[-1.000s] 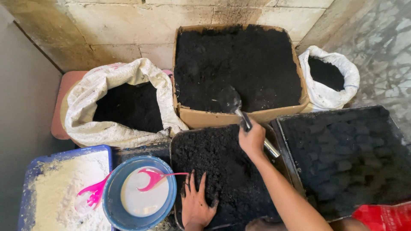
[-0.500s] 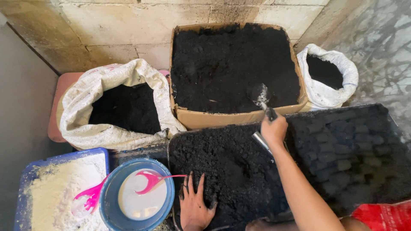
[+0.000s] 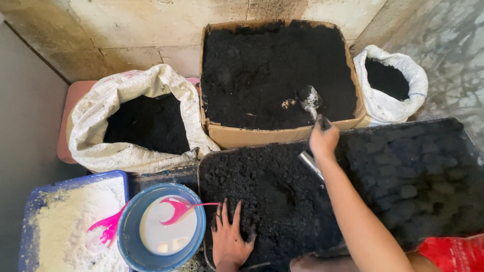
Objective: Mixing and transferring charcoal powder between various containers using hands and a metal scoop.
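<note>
The right hand [image 3: 322,138] holds a metal scoop [image 3: 309,98] over the soil-filled cardboard box [image 3: 277,135].

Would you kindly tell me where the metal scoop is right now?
In the head view, the metal scoop is in the right hand, its bowl over the soil in the cardboard box.

black soil [image 3: 272,70] in a brown cardboard box [image 3: 262,135], white sacks [image 3: 131,156], blue bowl [image 3: 132,247], pink spoon [image 3: 174,211].

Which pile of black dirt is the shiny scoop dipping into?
The cardboard box at the back. The right hand holds the metal scoop over its soil; the two white sacks sit beside it, untouched.
</note>
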